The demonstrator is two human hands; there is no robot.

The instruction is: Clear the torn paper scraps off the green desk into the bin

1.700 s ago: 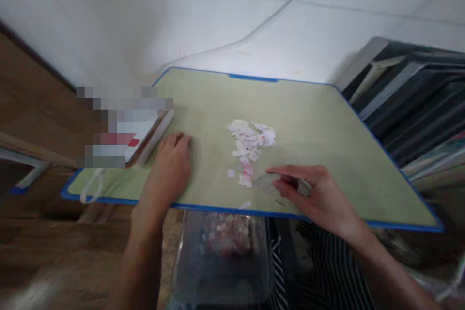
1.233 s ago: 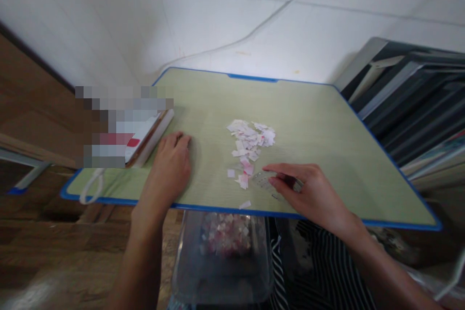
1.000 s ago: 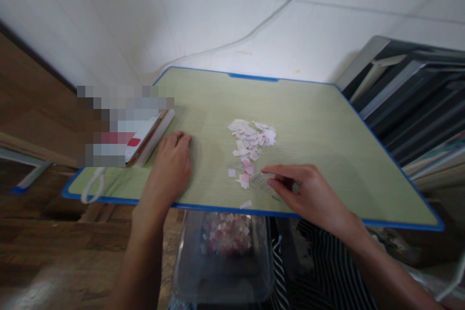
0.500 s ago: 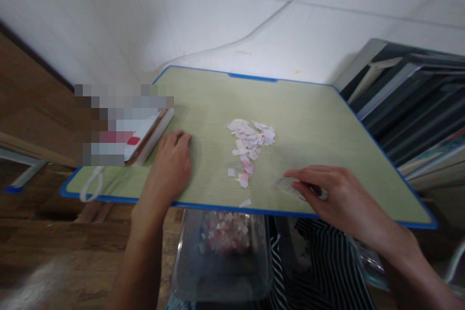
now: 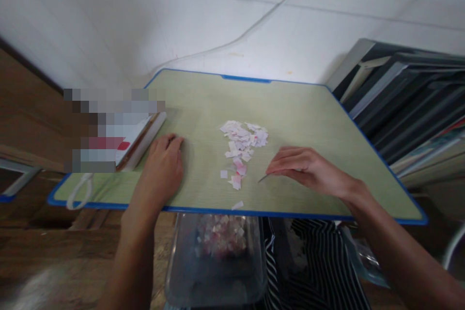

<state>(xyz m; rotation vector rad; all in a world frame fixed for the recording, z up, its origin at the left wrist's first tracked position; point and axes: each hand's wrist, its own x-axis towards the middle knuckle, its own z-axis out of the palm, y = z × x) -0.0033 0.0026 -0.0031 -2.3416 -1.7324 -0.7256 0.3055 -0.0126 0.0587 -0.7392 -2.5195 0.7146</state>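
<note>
Thin card (image 5: pixel 263 178) pinched beside loose paper scraps (image 5: pixel 240 140)

In the head view, the right hand (image 5: pixel 308 167) has a narrow grip: thumb and fingers close on the thin card, seen nearly edge-on and slanting down toward the tabletop (image 5: pixel 308 111). Whether its tip touches the surface is unclear. The paper scraps lie just left of the card, heaped at the far end and trailing nearer in pinkish bits, with a lone square (image 5: pixel 224 174) to one side and a strip (image 5: pixel 237 205) near the blue edge. Below that edge, a clear plastic tub (image 5: pixel 214 296) holds more scraps.

The left hand (image 5: pixel 165 169) rests palm down near a box (image 5: pixel 142 141); its fingertips are partly hidden, so I cannot tell how its grip stands.

Such light pieces probably scatter easily, so slow, even strokes with the card low and flat should handle them best, with the left hand kept steady.

No brand or writing is legible: the box's top is pixelated, showing only a red patch, and the card's face is turned out of sight.
</note>
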